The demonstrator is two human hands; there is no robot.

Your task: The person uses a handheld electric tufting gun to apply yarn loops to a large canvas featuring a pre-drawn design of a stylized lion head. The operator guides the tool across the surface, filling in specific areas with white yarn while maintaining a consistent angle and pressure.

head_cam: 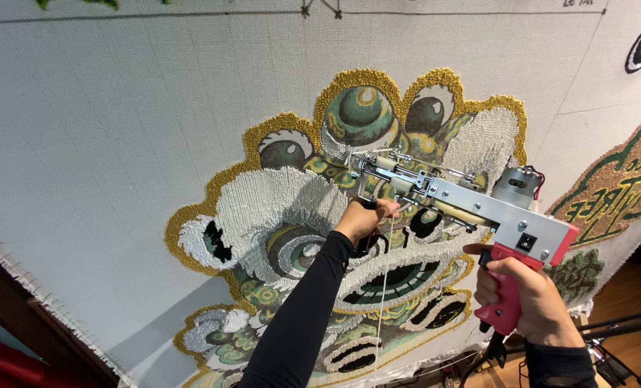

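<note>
That tufting gun [449,201] looks front-heavy and rigid, so you've got it right: your right hand [525,294] is clenched round the red pistol handle [507,294], your left hand [363,219] closed on the front handle, nose against the stretched backing cloth [119,122]. The yarn [383,287] hanging below is limp, and the lion-head pile [277,201] around it is soft.

red-handled silver tufting gun [471,208]; green, gold, white lion face [349,237] on grey cloth [119,129].

Rug-tufting workshop: stretched backing cloth [119,129], tufting gun [471,215], half-tufted design [320,237]
</note>
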